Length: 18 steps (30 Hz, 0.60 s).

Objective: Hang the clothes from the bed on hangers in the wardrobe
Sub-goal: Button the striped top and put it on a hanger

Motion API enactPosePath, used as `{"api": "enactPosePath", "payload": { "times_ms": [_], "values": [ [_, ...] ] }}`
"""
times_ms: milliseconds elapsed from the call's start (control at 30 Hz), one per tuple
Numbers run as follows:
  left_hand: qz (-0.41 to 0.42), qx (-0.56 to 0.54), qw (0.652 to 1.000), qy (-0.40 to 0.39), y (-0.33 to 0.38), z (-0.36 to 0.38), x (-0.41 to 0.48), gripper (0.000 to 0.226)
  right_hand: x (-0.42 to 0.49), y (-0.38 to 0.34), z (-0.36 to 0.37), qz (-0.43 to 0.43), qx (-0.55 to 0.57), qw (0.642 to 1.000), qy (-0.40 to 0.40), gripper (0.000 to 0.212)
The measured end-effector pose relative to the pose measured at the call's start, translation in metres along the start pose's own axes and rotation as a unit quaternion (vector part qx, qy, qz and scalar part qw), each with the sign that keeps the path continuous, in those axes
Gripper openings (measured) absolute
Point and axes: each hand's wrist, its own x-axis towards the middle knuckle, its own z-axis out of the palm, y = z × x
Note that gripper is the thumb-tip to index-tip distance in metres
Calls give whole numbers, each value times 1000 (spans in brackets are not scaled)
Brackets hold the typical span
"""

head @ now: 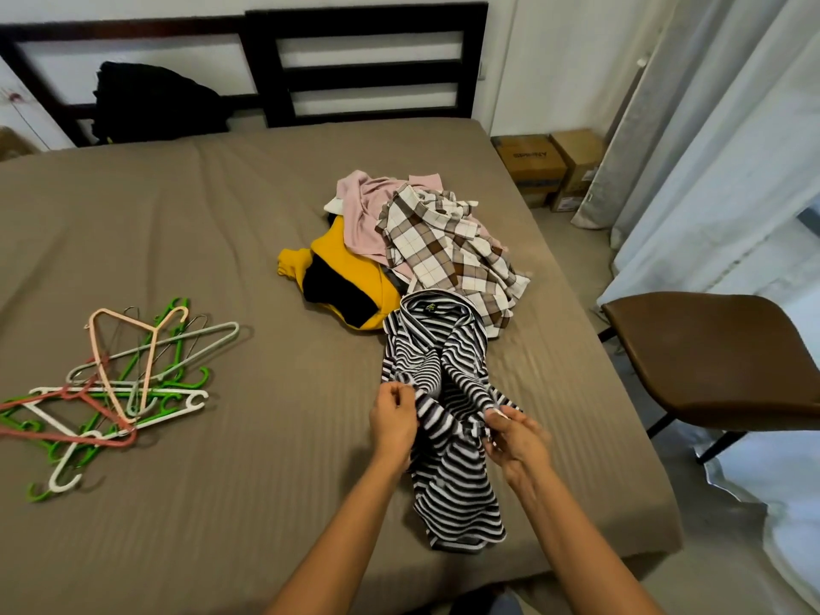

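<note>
A black-and-white striped shirt (443,392) lies stretched toward me on the bed (222,259). My left hand (392,421) pinches its fabric on the left side, and my right hand (514,441) pinches it on the right. Behind the shirt is a pile: a brown checked shirt (448,246), a pink garment (359,210) and a yellow-and-black top (346,277). A tangle of plastic hangers (115,383) in green, white, pink and grey lies on the bed at the left. No wardrobe is in view.
A brown chair (719,357) stands right of the bed. Two cardboard boxes (550,166) sit on the floor by the white curtains (732,148). A black bag (151,104) leans against the dark headboard (368,73).
</note>
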Motion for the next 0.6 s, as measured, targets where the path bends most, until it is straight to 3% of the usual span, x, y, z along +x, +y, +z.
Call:
{"api": "enactPosePath", "payload": {
  "times_ms": [100, 200, 333, 400, 467, 600],
  "values": [
    [5, 11, 999, 30, 4, -3, -2, 16, 6, -1, -5, 28, 75, 996, 36, 24],
    [25, 20, 999, 8, 5, -3, -6, 17, 4, -5, -5, 101, 120, 988, -4, 10],
    [81, 57, 995, 0, 5, -3, -10, 12, 7, -21, -6, 158, 219, 963, -13, 11],
    [104, 74, 992, -15, 6, -4, -12, 11, 8, -24, -2, 107, 137, 984, -21, 10],
    [124, 79, 989, -32, 8, -4, -13, 10, 7, -21, 4, -7, 26, 999, -25, 13],
    [143, 81, 984, -67, 18, -1, -20, 5, -2, -14, 10, -190, -128, 972, -47, 24]
  ]
}}
